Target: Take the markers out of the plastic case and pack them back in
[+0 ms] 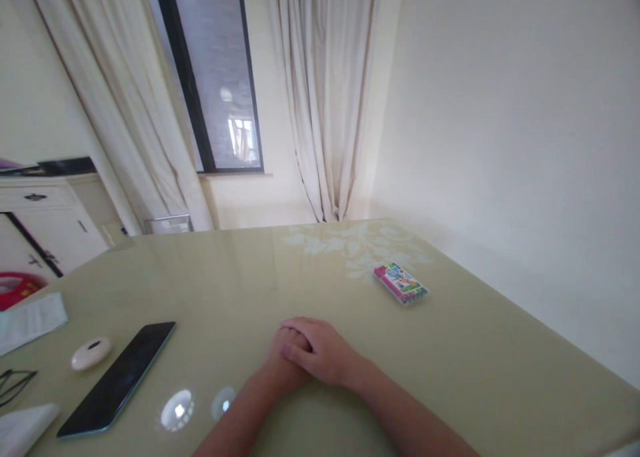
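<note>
Past the fingers of the right hand [327, 350], folded over the left hand [289, 367], a clear pack [400, 285] is laid on the desk [225, 277].
The right hand's fingers are pressed together across the left hand, whose own fingers are mostly hidden, so their state cannot be told. A glossy, pale green surface is shown beneath them, marked by round reflections [177, 410] to their lower left and by white leafy decoration [360, 244] beyond. Well to the fingers' left, a dark-screened device [120, 377] is set near a rounded white case [91, 354]. Far beyond, a window [215, 64] is flanked by cream curtains [335, 97]; to the right, a plain pale wall [510, 110] is seen. The pack, well apart from the fingers, beyond and to their right, is laid flat and slantwise, filled with pink, green and darker sticks under a printed label.
</note>
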`<state>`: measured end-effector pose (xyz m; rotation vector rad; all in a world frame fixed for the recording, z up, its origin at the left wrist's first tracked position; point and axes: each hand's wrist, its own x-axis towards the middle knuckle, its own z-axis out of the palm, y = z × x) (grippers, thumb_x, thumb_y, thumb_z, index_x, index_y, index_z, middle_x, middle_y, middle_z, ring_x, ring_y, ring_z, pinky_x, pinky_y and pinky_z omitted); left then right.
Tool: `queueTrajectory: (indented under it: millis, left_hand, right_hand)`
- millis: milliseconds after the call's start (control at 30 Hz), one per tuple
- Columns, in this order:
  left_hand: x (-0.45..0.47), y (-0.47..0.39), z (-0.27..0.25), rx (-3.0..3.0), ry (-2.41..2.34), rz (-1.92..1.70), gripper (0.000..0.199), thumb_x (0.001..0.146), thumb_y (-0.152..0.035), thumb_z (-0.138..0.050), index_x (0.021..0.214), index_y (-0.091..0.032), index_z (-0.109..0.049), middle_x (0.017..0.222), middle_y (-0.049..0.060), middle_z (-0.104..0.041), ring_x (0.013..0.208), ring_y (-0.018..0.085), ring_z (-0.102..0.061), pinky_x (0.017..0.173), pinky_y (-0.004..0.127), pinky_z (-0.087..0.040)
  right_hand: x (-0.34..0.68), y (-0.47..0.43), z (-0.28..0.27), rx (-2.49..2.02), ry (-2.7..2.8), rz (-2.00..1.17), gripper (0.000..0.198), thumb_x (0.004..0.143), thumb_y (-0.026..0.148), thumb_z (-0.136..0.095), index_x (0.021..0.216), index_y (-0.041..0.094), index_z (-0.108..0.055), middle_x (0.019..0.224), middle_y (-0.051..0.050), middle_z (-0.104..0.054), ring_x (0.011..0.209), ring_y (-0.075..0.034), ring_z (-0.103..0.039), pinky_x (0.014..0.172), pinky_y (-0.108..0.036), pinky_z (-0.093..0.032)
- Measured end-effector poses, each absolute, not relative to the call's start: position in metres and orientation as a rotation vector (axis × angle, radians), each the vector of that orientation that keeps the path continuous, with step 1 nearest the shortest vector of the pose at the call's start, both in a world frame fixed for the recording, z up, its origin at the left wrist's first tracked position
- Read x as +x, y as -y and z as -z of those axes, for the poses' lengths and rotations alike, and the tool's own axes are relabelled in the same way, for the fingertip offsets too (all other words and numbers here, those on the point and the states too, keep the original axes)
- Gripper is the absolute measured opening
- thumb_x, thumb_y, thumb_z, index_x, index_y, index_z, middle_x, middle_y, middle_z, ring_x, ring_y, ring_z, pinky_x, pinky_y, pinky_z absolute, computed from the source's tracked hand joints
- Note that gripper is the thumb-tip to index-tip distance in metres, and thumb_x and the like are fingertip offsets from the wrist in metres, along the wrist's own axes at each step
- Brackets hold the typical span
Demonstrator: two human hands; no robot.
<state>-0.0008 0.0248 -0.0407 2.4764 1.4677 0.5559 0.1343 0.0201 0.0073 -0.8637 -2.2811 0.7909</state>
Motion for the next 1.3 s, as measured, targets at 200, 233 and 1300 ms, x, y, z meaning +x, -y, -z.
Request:
queueTrajectory:
  millis: [200,233,1300]
  left_hand:
    - [0.000,-0.021,0.033,2.487,-1.476,-0.459,0.029,0.088,-0.022,-0.054,0.105,-0.020,-0.078,0.107,0.015,-0.076,0.097,0.035,-0.070,0.085,0.048,-0.053]
    - [0.000,-0.021,0.032,2.483,-1.477,-0.446,0.029,0.088,-0.022,-0.054,0.105,-0.020,-0.077,0.107,0.015,-0.076,0.097,0.035,-0.070,0.085,0.048,-0.053]
    - [-0.007,-0.009,0.008,2.353,-1.650,-0.512,0.029,0.102,-0.034,-0.039,0.120,-0.024,-0.060,0.084,0.003,-0.074,0.078,0.021,-0.071,0.071,0.029,-0.047]
  right_hand:
    - [0.134,-0.019,-0.011,-0.883,2.303,-0.788,0.048,0.096,0.047,-0.061,0.135,0.020,-0.064,0.131,-0.010,-0.070,0.119,-0.025,-0.065,0.107,-0.036,-0.046]
    - [0.134,-0.018,-0.011,-0.887,2.304,-0.786,0.048,0.096,0.047,-0.060,0.136,0.020,-0.064,0.132,-0.010,-0.070,0.119,-0.025,-0.065,0.107,-0.036,-0.046]
    - [0.269,-0.099,-0.010,-2.276,1.499,0.037,0.062,0.090,0.067,-0.054,0.128,0.019,-0.065,0.126,-0.020,-0.064,0.119,-0.037,-0.059,0.101,-0.051,-0.042]
